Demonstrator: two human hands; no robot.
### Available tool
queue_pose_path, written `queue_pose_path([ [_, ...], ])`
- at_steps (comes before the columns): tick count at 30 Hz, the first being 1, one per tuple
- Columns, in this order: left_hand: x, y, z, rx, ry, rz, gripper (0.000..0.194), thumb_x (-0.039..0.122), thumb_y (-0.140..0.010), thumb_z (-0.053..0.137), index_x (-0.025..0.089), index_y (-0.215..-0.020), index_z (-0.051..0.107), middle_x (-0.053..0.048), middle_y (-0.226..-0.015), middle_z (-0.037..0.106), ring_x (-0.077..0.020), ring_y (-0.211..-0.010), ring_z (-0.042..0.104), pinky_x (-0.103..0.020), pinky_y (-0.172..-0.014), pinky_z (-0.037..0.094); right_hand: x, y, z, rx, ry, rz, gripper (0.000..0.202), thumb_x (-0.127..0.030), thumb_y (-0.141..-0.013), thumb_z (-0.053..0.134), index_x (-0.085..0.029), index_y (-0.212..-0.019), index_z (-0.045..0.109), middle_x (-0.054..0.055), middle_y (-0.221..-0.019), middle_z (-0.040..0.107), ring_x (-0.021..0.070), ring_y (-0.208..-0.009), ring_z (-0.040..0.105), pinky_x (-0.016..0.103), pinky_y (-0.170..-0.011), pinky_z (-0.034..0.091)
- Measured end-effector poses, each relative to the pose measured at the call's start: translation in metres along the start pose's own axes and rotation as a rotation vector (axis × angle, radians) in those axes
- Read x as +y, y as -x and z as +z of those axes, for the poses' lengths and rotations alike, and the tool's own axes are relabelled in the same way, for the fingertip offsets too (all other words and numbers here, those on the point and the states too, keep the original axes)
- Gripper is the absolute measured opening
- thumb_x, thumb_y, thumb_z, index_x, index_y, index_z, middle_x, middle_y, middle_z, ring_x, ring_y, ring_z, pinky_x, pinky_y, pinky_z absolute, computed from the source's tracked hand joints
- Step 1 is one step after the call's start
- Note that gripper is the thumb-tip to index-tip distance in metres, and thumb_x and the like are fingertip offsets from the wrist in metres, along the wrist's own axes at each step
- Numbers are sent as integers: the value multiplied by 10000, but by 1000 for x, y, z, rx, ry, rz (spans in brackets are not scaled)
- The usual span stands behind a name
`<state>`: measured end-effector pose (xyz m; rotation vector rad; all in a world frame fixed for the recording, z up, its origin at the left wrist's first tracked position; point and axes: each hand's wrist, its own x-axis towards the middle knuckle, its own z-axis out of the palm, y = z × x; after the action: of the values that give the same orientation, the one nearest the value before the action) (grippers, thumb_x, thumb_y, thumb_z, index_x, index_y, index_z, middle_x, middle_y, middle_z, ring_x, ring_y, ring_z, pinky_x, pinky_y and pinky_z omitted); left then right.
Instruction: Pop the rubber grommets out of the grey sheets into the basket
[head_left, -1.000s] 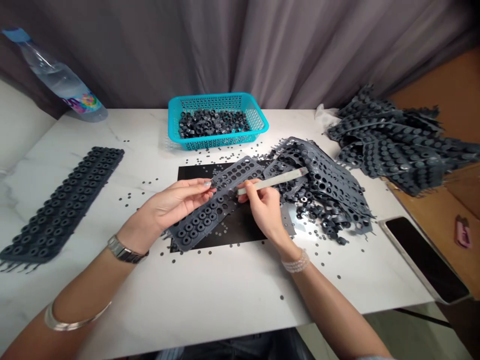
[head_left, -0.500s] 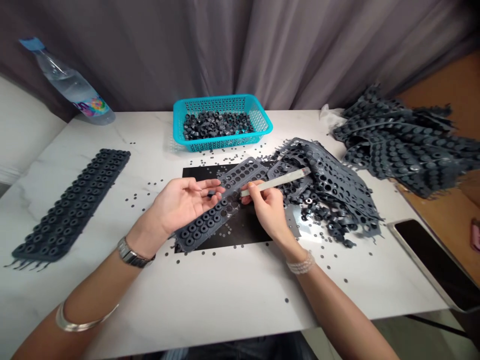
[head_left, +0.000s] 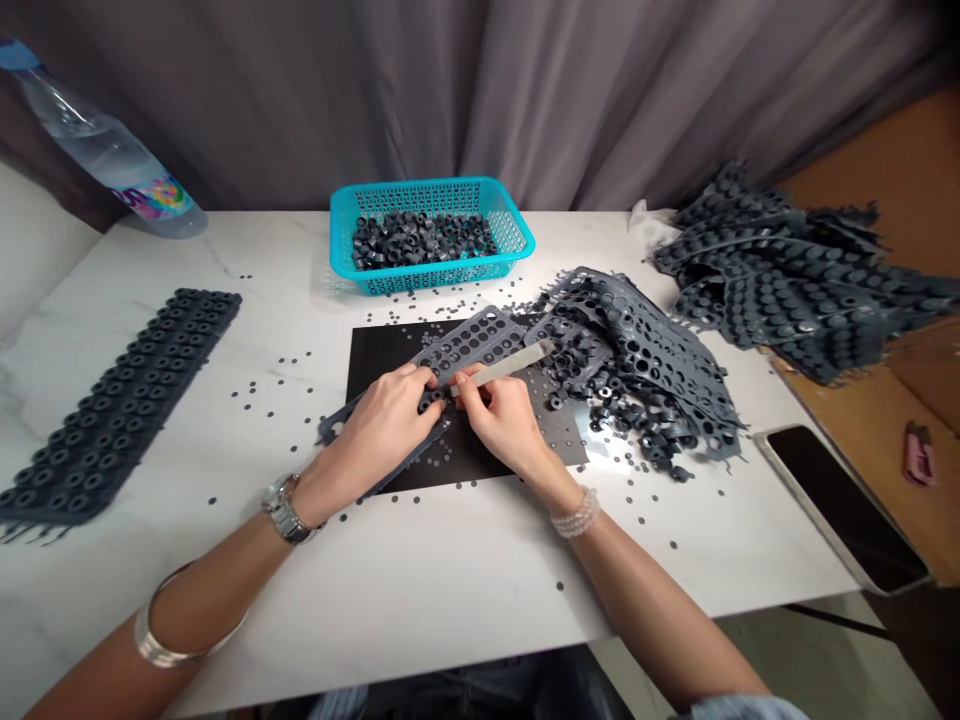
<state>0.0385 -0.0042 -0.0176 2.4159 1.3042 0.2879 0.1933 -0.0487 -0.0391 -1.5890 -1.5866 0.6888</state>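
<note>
Rubber strip (head_left: pixel 457 352) under both hands (flat)

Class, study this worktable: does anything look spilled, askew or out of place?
Yes. Small dark discs lie scattered across the white table, well beyond the black mat. A phone juts over the table's right edge, and punched sheets lie in a tangled heap.

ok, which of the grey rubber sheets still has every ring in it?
The full sheet lying alone at the table's left side: all its sockets hold rings. The sheet under the hands shows empty holes, and the heap beside it is punched out.
</note>
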Motion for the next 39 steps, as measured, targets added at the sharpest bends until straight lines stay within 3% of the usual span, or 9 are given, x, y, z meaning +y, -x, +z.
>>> queue_pose_path([
  [10,6,1,0,8,-102,-24,164,235,-870,511,156,-889,654,-72,-875,614,-217,-732,595,-324,-618,371,3,0,4,-5,15,-135,296,-240,-962,428,-197,-710,577,31,-832,717,133,-639,612,256,-664,415],
  [14,7,2,-1,13,-17,8,169,159,-860,501,160,-741,621,-43,-773,559,-173,-656,524,-315,-593,330,3,1,7,-30,56,-196,253,-237,-974,402,-189,-826,602,55,-850,699,157,-738,632,258,-714,437],
  [18,-1,2,-18,59,454,-44,99,158,-821,616,162,-726,645,0,-698,514,-120,-633,469,-266,-600,345,3,1,9,-6,90,-197,245,-232,-968,400,-182,-831,596,56,-798,673,160,-711,603,267,-705,432],
  [22,-18,-4,-40,94,1308,-361,41,169,-800,686,152,-822,656,5,-747,513,-65,-588,417,-178,-467,293,3,1,7,24,-13,-80,310,-273,-959,421,-185,-706,576,30,-736,659,131,-602,560,261,-658,421],
  [25,-27,-10,-44,-52,1722,-589,7,100,-818,639,103,-812,637,-34,-795,542,-44,-567,417,-142,-430,309,4,0,3,73,-194,51,360,-358,-956,439,-174,-703,617,23,-691,649,137,-603,589,253,-631,439],
  [28,-25,-11,-38,-147,1891,-696,62,58,-839,587,66,-863,644,-73,-808,575,-46,-568,448,-133,-442,370,4,-2,-3,147,-367,119,357,-419,-943,467,-158,-801,665,20,-666,634,147,-609,610,249,-611,467],
  [32,-15,-8,-37,-146,1953,-716,113,22,-837,559,57,-887,655,-126,-882,622,-83,-682,564,-140,-519,465,5,-4,-10,226,-444,148,349,-432,-926,506,-154,-794,670,20,-652,626,148,-602,609,259,-627,487],
  [36,-8,-5,-41,-129,1983,-717,226,-44,-769,501,56,-886,666,-155,-941,644,-145,-855,641,-175,-684,547,7,-4,-11,228,-444,152,345,-431,-923,514,-156,-793,674,34,-681,653,150,-599,608,268,-624,487],
  [39,-8,-3,-42,-125,2006,-721,175,38,-763,501,61,-820,665,-169,-932,642,-185,-868,645,-235,-707,572,6,-3,-9,205,-453,149,345,-429,-926,507,-155,-807,678,32,-669,651,150,-591,607,268,-610,484],
])
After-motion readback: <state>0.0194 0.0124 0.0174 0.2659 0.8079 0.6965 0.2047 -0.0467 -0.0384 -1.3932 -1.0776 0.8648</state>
